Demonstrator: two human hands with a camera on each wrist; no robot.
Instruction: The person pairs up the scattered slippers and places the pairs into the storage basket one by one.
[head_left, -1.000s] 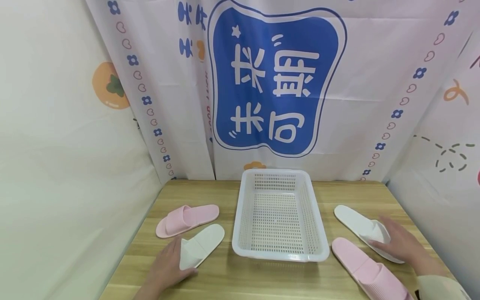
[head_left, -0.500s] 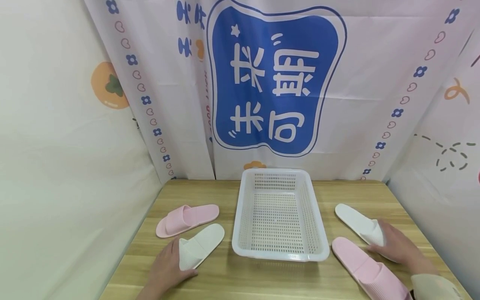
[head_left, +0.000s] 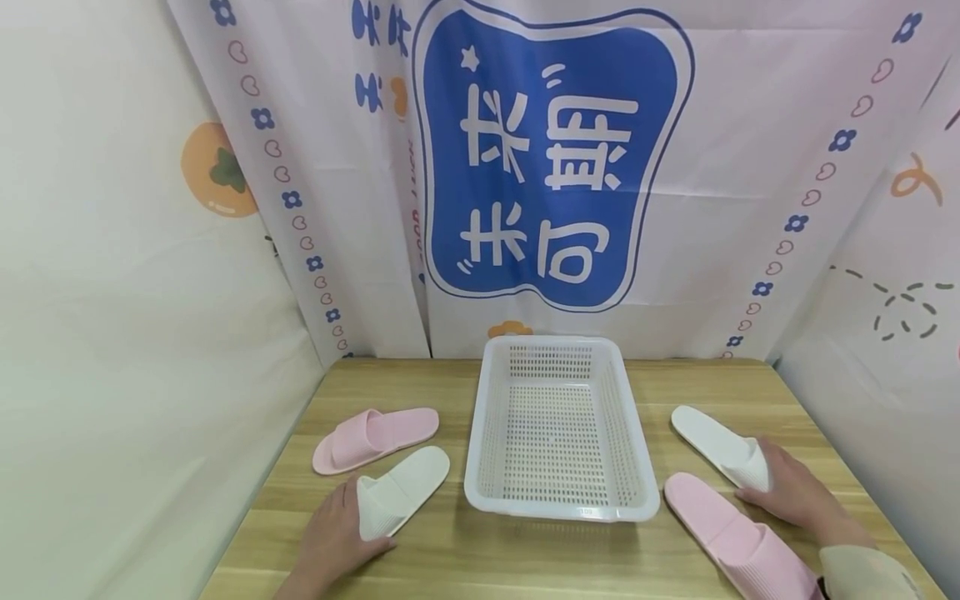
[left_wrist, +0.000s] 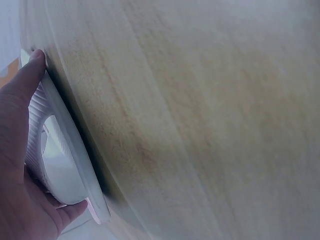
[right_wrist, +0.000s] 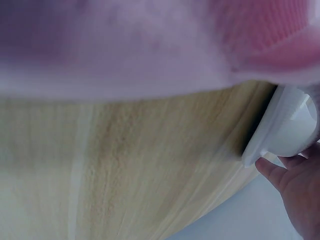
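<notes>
My left hand (head_left: pixel 333 533) grips a white slipper (head_left: pixel 418 477) across its strap end, at the left of the table. The left wrist view shows the thumb on one edge of this slipper (left_wrist: pixel 75 140) and fingertips at the other. On the right side, my right hand (head_left: pixel 798 493) holds another white slipper (head_left: pixel 708 433) over its strap. In the right wrist view, fingertips touch the edge of that slipper (right_wrist: pixel 265 130), and part of the hand falls outside the frame. Both white slippers lie on the table.
A pink slipper (head_left: pixel 405 427) lies behind the left white one. Another pink slipper (head_left: pixel 705 506) sits at front right, near my right forearm. Between the pairs stands a white perforated basket (head_left: pixel 558 508) on the wooden table (head_left: pixel 450 567). Printed cloth walls (head_left: pixel 360 275) enclose the back and sides.
My right hand has closed in over the right white slipper's strap and shifted slightly left. The left hand has settled a little on its slipper. Basket and pink slippers stay put.
</notes>
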